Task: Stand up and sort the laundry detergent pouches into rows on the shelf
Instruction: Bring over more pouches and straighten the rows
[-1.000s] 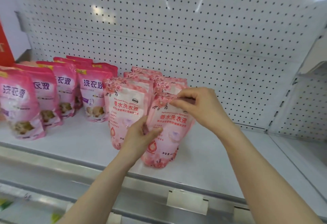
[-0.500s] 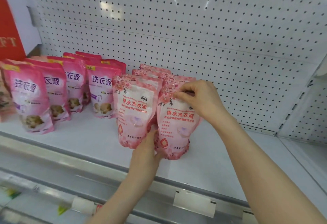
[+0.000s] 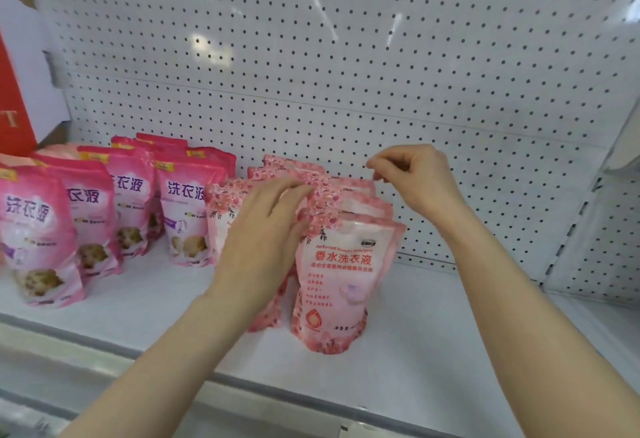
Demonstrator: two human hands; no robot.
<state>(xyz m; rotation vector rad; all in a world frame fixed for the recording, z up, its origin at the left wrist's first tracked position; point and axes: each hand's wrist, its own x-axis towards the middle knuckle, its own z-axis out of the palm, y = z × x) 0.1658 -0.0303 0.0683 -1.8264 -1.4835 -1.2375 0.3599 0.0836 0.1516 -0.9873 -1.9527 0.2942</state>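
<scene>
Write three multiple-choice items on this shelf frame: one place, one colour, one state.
1. The magenta plastic pouches stand where relative to the pale pink floral pouches? A left B right C above
2. The perforated back panel is: A red B white C green
3. The frontmost pale floral pouch: A lies flat B hangs C stands upright
Key: A, they fill the shelf's left; B, white with dark holes; C, its base sits on the white shelf.

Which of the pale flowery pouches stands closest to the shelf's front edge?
The pale flowery pouch just right of the left hand: it heads its row with its whole label showing; the others stand behind it or farther back.
</scene>
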